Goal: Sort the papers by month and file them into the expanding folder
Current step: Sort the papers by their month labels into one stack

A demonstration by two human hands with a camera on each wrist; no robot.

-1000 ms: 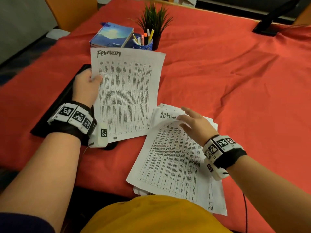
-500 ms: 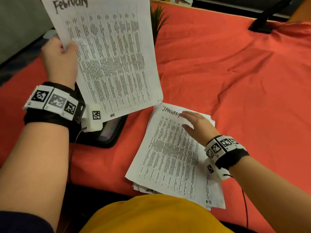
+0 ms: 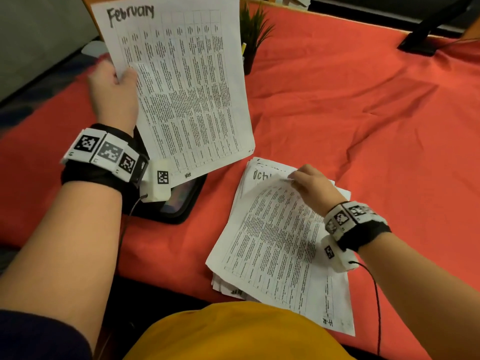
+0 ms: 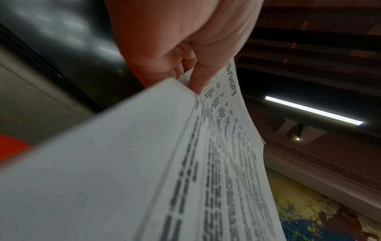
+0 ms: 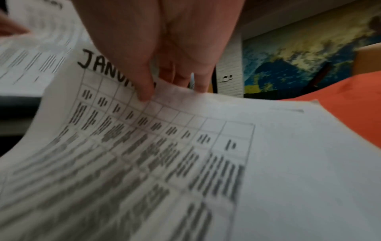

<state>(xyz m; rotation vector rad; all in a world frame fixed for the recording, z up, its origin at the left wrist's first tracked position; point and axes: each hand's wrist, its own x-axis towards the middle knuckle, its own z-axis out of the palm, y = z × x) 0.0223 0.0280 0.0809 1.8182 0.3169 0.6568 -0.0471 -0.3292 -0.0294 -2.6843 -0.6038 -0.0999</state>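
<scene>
My left hand (image 3: 114, 92) holds a printed sheet headed "February" (image 3: 181, 87) up in the air by its left edge, thumb on the front; in the left wrist view my left hand (image 4: 185, 53) curls round that paper (image 4: 226, 146). Under it on the red cloth lies the black expanding folder (image 3: 181, 206), mostly hidden. My right hand (image 3: 292, 179) pinches the top edge of the "January" sheet (image 3: 275, 229) and lifts it off the paper stack (image 3: 228, 287). A sheet headed "Oct…" (image 3: 259, 175) shows beneath. In the right wrist view, the right hand (image 5: 160, 88) has its thumb on the January sheet (image 5: 144, 146).
A small potted plant (image 3: 254, 35) with a yellow pen beside it stands behind the raised sheet. A black stand base (image 3: 420, 42) sits at the far right. The red tablecloth (image 3: 363, 126) is wrinkled. The stack overhangs the table's near edge by my yellow shirt (image 3: 233, 333).
My left hand raised the February sheet off the folder and keeps it up. My right hand, flat on the January sheet half a second ago, now pinches and lifts its top edge, baring the October heading.
</scene>
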